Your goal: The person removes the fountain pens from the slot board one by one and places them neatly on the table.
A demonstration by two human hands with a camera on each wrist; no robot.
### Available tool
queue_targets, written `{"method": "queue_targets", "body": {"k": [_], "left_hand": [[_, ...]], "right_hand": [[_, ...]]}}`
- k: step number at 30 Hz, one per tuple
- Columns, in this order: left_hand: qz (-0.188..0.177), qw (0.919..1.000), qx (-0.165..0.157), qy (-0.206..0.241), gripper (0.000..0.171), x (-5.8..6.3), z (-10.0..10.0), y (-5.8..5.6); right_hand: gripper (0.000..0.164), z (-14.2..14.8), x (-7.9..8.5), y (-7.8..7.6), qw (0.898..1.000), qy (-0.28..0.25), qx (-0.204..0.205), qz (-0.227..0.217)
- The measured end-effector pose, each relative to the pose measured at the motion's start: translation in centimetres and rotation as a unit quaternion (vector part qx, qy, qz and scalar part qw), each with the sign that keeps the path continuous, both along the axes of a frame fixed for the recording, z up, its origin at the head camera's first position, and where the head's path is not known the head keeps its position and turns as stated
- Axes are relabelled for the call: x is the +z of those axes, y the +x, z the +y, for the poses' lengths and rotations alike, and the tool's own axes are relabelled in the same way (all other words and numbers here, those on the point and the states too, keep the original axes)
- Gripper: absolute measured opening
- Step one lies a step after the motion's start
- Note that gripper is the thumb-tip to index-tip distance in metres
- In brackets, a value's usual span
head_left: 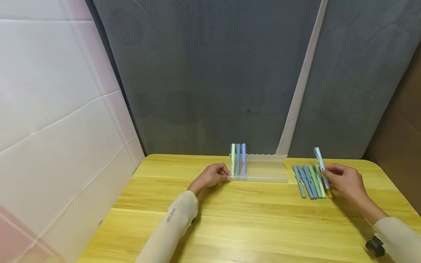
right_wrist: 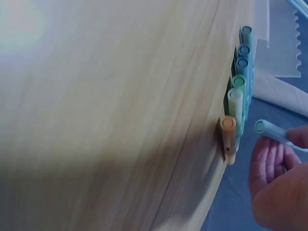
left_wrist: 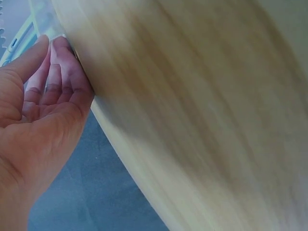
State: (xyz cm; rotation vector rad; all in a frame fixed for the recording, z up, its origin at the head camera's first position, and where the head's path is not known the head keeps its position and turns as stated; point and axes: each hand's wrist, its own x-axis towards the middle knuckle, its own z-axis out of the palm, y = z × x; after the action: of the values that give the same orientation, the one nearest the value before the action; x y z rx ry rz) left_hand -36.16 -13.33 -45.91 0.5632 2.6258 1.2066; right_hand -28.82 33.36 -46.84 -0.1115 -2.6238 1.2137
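So the person's left sleeve [head_left: 167, 226], printed "Lets Slim", came in low over the wood-grain table [head_left: 230, 226]. Farther up, the right hand [head_left: 348, 179] had a light blue capped pen [head_left: 318, 156] pinched between thumb and fingers, tilted and held off the tabletop, just beside a row of pens [head_left: 310, 180] in blues and greens plus an orange one [right_wrist: 228, 134]. The left hand [head_left: 213, 175] gripped the left front corner of a clear plastic pen rack [head_left: 263, 179], where light green [head_left: 233, 159], blue [head_left: 238, 159] and lavender [head_left: 243, 159] pens sat side by side. Gray cloth [head_left: 204, 80] hung behind.
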Motion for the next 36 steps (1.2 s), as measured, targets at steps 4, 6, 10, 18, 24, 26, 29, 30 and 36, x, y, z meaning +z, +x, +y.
{"method": "queue_targets", "body": {"k": [4, 6, 10, 18, 24, 26, 29, 30, 36], "left_hand": [[0.002, 1.0000, 0.002, 0.000, 0.007, 0.1, 0.0, 0.0], [0.001, 1.0000, 0.002, 0.001, 0.007, 0.1, 0.0, 0.1], [0.000, 1.0000, -0.001, 0.001, 0.008, 0.1, -0.1, 0.0], [0.003, 1.0000, 0.002, -0.008, 0.005, 0.0, -0.2, -0.1], [0.004, 1.0000, 0.003, -0.008, 0.006, -0.1, -0.2, -0.1], [0.003, 1.0000, 0.004, -0.007, 0.007, 0.0, -0.1, 0.0], [0.001, 1.0000, 0.003, -0.001, 0.008, 0.0, -0.1, 0.0], [0.001, 1.0000, 0.002, 0.000, 0.008, 0.1, -0.1, 0.1], [0.002, 1.0000, -0.003, 0.001, 0.008, 0.1, -0.2, 0.0]], "right_hand": [[0.043, 1.0, -0.1, 0.4, 0.999, 0.045, -0.014, -0.009], [0.045, 1.5, -0.1, 0.5, 0.998, 0.059, -0.021, -0.027], [0.047, 2.2, -0.2, 0.7, 0.995, 0.063, -0.028, -0.067], [0.037, 3.0, -0.5, 0.9, 0.991, 0.101, -0.017, -0.092], [0.034, 3.1, -0.9, 1.0, 0.989, 0.119, -0.015, -0.083], [0.034, 3.1, -1.0, 1.0, 0.989, 0.121, -0.014, -0.079], [0.034, 3.0, -1.0, 0.9, 0.989, 0.124, -0.013, -0.075], [0.034, 3.0, -1.1, 0.9, 0.989, 0.125, -0.013, -0.074], [0.035, 2.8, -0.9, 0.8, 0.989, 0.127, -0.012, -0.075]]}}
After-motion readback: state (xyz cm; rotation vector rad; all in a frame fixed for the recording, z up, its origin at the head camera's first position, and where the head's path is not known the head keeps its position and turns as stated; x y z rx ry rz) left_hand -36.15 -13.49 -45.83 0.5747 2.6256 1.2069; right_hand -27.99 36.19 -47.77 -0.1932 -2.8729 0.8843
